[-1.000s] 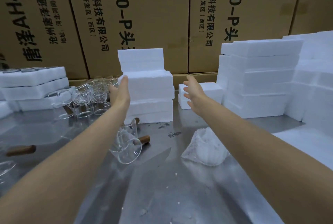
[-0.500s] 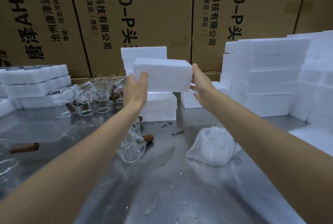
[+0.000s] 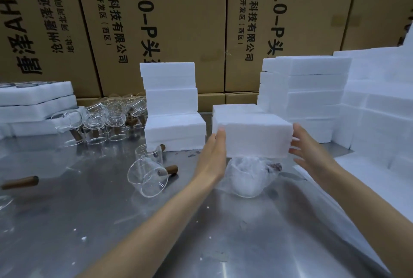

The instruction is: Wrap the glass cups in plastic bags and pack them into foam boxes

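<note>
Overhead, both arms reach forward, left hand (image 3: 213, 154) and right hand (image 3: 309, 150) fingers straight, pressing foam box (image 3: 257, 138).

Matt, grainy foam box (image 3: 254, 137) – glossy metal table (image 3: 111, 222) – clear glass cup (image 3: 148, 177).

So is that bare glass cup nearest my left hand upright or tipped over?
Tipped over: the glass cup lies on its side on the metal table, mouth toward the camera, wooden handle pointing right.

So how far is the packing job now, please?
Done: one cup in a plastic bag lies on the metal table. In hand: the left hand and right hand hold a foam box above it. Left: boxing that cup, then wrapping the bare glass cups at the back left.
</note>
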